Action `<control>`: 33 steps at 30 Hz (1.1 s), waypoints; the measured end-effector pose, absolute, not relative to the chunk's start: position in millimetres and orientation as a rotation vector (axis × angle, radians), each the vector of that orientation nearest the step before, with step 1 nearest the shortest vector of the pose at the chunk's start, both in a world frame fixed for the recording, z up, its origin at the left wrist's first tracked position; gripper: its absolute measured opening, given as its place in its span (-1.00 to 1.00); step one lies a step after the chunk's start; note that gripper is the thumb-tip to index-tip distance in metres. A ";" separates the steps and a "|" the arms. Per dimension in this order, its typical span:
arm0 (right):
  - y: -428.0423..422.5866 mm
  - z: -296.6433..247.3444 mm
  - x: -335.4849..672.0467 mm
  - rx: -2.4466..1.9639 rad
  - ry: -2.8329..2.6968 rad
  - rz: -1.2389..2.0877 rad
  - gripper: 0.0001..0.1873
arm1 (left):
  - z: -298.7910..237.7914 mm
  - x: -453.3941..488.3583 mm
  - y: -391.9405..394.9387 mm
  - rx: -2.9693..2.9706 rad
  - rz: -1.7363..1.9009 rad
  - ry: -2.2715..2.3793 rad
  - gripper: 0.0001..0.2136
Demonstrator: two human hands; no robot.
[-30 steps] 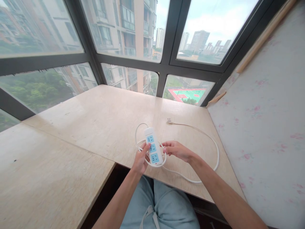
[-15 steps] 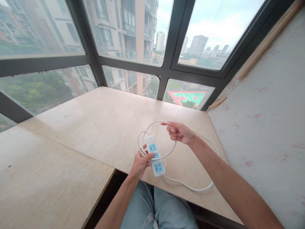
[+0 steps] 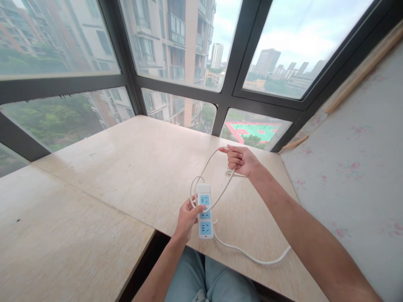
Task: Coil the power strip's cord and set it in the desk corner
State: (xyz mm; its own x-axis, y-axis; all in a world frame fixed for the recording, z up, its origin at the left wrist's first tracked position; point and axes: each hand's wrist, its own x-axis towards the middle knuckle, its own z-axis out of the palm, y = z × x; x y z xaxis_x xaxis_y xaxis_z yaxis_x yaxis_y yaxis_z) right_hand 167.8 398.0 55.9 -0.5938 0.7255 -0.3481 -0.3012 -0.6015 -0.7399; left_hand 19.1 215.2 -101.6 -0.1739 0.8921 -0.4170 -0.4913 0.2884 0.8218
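My left hand (image 3: 188, 216) is closed round a white power strip (image 3: 205, 228) with blue socket faces, its thumb across the middle socket and pressing on a loop of cord. The strip stands out over the wooden surface near its front edge. Up and to the right, my right hand (image 3: 241, 160) pinches the white power cord (image 3: 223, 193), drawing out a loop that runs back to the strip. More cord curves over the surface on the right and passes behind my right forearm. The cord's plug cannot be made out.
The pale wooden surface (image 3: 103, 155) has a seam and a dark gap (image 3: 147, 256) at the front left, by my knees (image 3: 217, 277). Dark window frames (image 3: 176, 88) rise behind it. A flowered wall (image 3: 352, 180) bounds the right side.
My right hand has moved up and slightly right, stretching the cord loop longer and narrower. The power strip has turned more upright in my left hand and shifted a little downward.
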 end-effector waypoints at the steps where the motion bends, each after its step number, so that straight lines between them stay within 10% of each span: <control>1: 398.6 57.0 168.7 -0.842 -0.876 2.215 -0.86 | -100.4 19.3 215.7 0.434 1.309 1.215 -0.43; 12: 400.7 60.0 160.5 -0.584 -1.066 1.783 -0.85 | -92.1 19.8 230.9 0.406 1.441 1.179 -0.59; 33: 316.0 -3.6 192.0 -0.927 -0.970 2.270 -0.60 | -67.5 24.7 242.0 0.269 1.574 1.029 -0.53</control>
